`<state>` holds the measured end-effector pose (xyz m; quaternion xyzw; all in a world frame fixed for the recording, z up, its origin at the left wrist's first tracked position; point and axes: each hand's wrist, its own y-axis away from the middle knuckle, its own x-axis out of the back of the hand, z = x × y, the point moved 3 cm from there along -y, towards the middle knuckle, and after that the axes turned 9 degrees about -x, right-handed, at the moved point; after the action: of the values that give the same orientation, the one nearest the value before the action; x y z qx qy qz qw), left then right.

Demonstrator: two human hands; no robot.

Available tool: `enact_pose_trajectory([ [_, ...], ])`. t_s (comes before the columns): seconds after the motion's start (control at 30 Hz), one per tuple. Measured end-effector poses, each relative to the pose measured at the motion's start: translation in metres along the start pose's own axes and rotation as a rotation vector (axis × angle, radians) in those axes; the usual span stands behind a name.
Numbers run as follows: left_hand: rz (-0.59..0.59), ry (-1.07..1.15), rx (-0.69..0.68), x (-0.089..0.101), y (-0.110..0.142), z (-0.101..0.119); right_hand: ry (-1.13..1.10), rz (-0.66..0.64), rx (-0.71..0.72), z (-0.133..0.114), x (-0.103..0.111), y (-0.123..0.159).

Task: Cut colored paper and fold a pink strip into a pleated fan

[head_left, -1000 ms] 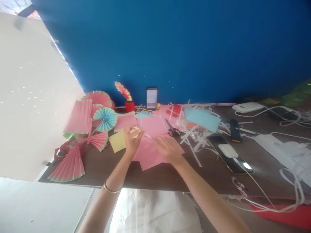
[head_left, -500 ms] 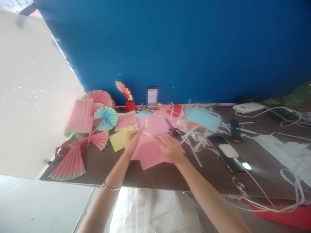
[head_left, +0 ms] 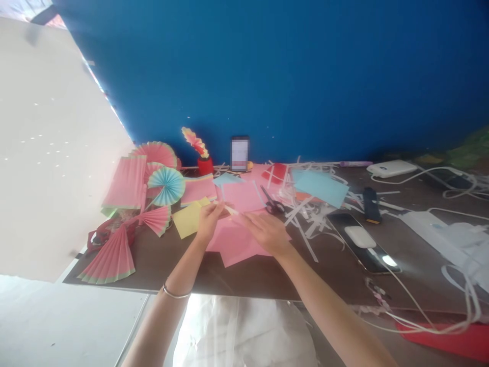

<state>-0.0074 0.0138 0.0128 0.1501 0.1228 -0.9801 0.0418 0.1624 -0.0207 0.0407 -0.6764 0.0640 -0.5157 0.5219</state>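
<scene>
A narrow pale strip [head_left: 231, 209], paper or tape by its look, spans the short gap between my hands. My left hand [head_left: 208, 220] pinches its left end, above the corner of a yellow paper sheet [head_left: 186, 220]. At the other end is my right hand [head_left: 268, 232], palm down, its fingers together and their tips closed on the strip. Stacked pink paper [head_left: 237, 244] lies below both hands. Black-handled scissors [head_left: 273, 205] rest just beyond my right hand. The fingertips are too small and blurred to show the exact grip.
Pleated paper fans [head_left: 110, 255] and a blue rosette [head_left: 166, 186] crowd the left side. A phone [head_left: 240, 154] stands against the blue wall. Scrap strips [head_left: 317, 219], a blue sheet [head_left: 321, 187], another phone [head_left: 361, 242] and white cables [head_left: 468, 285] cover the right.
The yellowish strip end that stood up above my left fingers is no longer upright; the strip now slants down between both hands. My hands have barely shifted.
</scene>
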Motion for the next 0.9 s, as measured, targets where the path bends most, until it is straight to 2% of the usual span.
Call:
enact_pose_trajectory([
  [0.23, -0.072, 0.050, 0.050, -0.003, 0.001, 0.001, -0.036, -0.046, -0.049, 0.004, -0.003, 0.002],
  [0.43, -0.112, 0.077, 0.087, -0.005, 0.001, 0.003, 0.013, 0.032, -0.011, 0.006, -0.005, 0.004],
  [0.7, -0.186, 0.133, 0.154, -0.017, 0.005, -0.002, -0.015, 0.041, -0.118, 0.003, -0.008, 0.002],
  [0.9, -0.219, 0.219, 0.243, -0.018, 0.005, -0.004, -0.041, 0.055, -0.217, 0.004, -0.007, 0.002],
])
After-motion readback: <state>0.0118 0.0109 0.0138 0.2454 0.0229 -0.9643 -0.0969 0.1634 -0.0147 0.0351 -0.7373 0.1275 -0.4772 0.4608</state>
